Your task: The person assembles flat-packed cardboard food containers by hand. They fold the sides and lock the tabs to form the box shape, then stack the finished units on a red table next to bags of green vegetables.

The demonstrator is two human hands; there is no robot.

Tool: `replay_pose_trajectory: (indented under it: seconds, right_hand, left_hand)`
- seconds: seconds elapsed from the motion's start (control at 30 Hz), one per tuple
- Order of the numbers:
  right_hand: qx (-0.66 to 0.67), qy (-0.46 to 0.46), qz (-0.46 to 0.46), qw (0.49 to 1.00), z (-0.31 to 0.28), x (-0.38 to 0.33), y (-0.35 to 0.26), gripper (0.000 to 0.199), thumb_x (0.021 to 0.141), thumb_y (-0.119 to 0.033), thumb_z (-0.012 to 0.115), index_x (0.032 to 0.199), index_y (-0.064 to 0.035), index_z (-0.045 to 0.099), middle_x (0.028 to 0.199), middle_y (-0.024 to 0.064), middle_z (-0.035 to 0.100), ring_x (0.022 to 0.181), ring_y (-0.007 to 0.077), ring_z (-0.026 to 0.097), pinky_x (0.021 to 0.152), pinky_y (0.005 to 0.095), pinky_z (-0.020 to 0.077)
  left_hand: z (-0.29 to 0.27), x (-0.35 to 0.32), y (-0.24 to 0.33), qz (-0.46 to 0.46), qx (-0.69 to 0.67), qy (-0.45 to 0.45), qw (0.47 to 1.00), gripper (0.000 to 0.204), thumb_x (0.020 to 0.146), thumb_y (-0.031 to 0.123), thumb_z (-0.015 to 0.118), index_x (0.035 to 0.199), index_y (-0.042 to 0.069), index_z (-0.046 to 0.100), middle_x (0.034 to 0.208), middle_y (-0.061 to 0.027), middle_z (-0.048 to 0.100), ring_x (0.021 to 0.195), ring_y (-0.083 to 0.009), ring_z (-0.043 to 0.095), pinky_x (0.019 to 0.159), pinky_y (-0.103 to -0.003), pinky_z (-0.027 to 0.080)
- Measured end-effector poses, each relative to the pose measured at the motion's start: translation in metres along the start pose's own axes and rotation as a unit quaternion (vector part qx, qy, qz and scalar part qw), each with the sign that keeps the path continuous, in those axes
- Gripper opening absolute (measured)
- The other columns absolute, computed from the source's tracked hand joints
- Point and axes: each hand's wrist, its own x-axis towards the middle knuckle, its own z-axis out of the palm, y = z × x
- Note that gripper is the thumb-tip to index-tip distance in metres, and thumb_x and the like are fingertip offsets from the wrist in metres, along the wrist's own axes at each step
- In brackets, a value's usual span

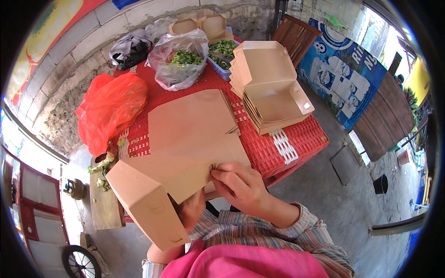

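A brown cardboard food box [183, 169], partly folded, is held over the near edge of the table. One side of it stands up as a folded tray with slits, while the other side is still a flat panel. Below the panel my left hand [191, 211] grips the box from beneath, its fingertips hidden by the cardboard. With bent fingers, my right hand [241, 183] pinches the panel's near edge at a small slot. Just beyond lies a pile of flat cardboard blanks [190, 116]. To the right stands a stack of folded open boxes [273, 104].
The red woven table [301, 139] also bears a red plastic bag [111, 106], a clear bag of chopped greens [183, 58] and a blue basket of greens [222, 69]. A wooden bench [104, 208] with vegetable scraps stands left. A black bucket [380, 184] is on the floor at right.
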Motion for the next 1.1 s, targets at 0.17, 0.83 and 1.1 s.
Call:
replay_pose_trajectory:
  seconds: [0.17,0.83,1.1]
  right_hand:
    - [-0.041,0.018,-0.038,0.998,0.005,0.002,0.014,0.034,0.07,-0.001,0.075,0.101,0.0001,0.06,0.094,0.0101,0.06,0.075,0.026,0.062,0.064,0.0344,0.0512]
    - [-0.047,0.049,0.065,0.996,0.004,0.005,0.046,0.037,0.07,0.008,0.071,0.102,0.0019,0.053,0.109,0.0166,0.062,0.091,0.0334,0.065,0.073,0.0385,0.0537]
    - [-0.081,0.132,0.113,0.981,-0.017,0.018,0.054,0.038,0.068,0.008,0.071,0.101,-0.0014,0.053,0.085,0.0114,0.059,0.074,0.0277,0.063,0.063,0.0364,0.0499]
  left_hand:
    - [0.013,-0.004,-0.001,-0.012,-0.003,0.017,1.0,0.028,0.084,-0.003,0.064,0.111,0.002,0.069,0.106,-0.0159,0.068,0.1,-0.0343,0.065,0.087,-0.042,0.05]
    - [0.041,-0.027,-0.019,-0.041,-0.028,-0.021,0.999,0.047,0.084,0.015,0.073,0.127,0.006,0.059,0.121,-0.0124,0.062,0.111,-0.0287,0.059,0.093,-0.043,0.048]
    - [0.028,-0.055,-0.038,-0.037,-0.067,-0.154,0.985,0.039,0.088,0.009,0.061,0.127,0.004,0.058,0.128,-0.0173,0.057,0.118,-0.0345,0.056,0.097,-0.05,0.044]
